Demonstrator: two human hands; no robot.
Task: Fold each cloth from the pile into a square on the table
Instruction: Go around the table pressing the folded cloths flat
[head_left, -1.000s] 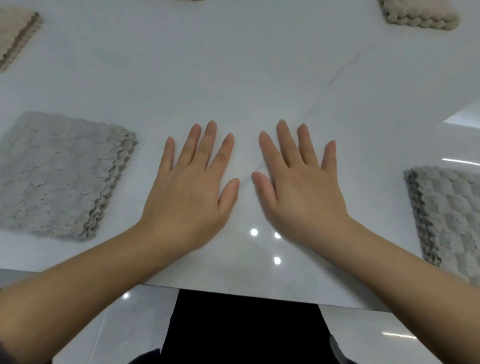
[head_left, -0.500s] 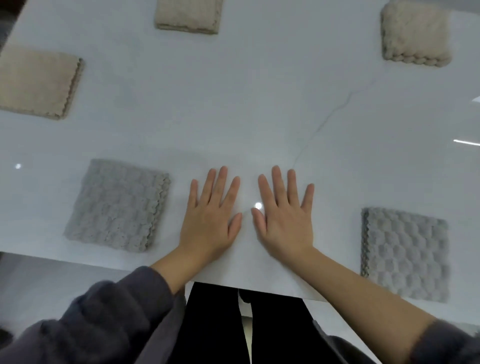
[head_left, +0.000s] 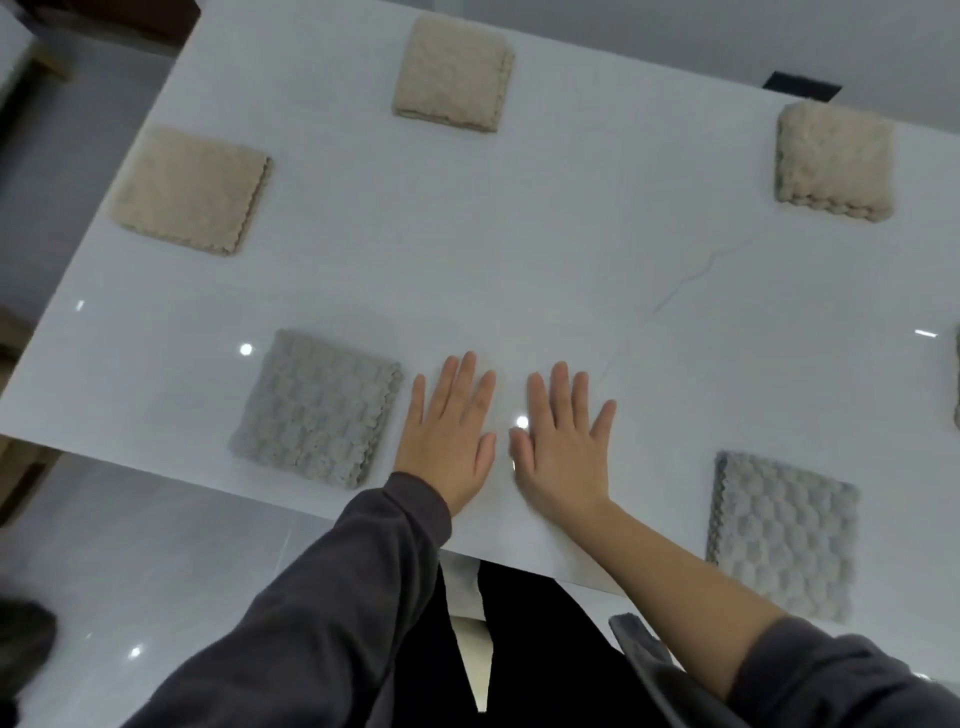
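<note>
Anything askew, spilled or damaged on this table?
Nothing spilled or askew. Only a thin dark wavy line on the glossy white table, beyond the right hand, stands out: crack or marble vein, cannot tell.

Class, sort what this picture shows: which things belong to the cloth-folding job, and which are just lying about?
Job: beige folded cloths; grey folded cloths; table; left hand, right hand, both flat on it.
Just there: glossy floor; dark sleeve.
</note>
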